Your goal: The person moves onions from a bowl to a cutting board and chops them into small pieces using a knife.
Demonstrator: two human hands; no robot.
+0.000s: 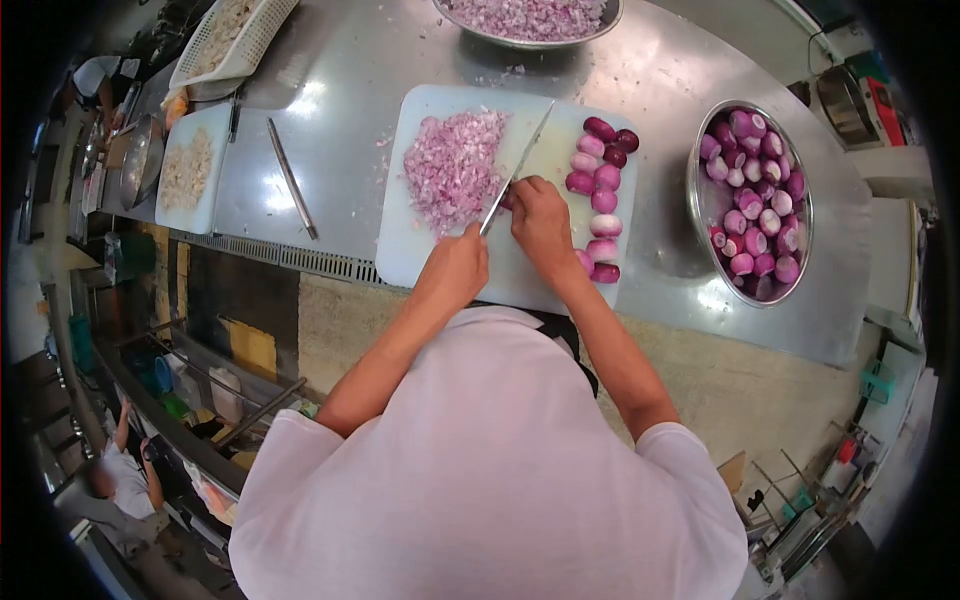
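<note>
My left hand (pixel 455 268) is closed around the handle of a long kitchen knife (pixel 527 150), its blade slanting up across the white cutting board (pixel 440 100). My right hand (pixel 541 222) curls its fingers down beside the blade, pressing a red onion (pixel 507 200) that is mostly hidden; only a purple edge shows. To the left of the knife lies a heap of chopped red onion (pixel 455 165). Right of my right hand, peeled red onions (pixel 604 202) stand in a rough column along the board's right side.
A metal bowl (pixel 694 190) of peeled red onions stands at right, another bowl (pixel 535 43) of chopped onion at the top. On the left are a metal rod-like tool (pixel 290 180), a second board (pixel 200 215) with pale chopped pieces, and a white basket (pixel 250 45). Another person (pixel 130 480) is at lower left.
</note>
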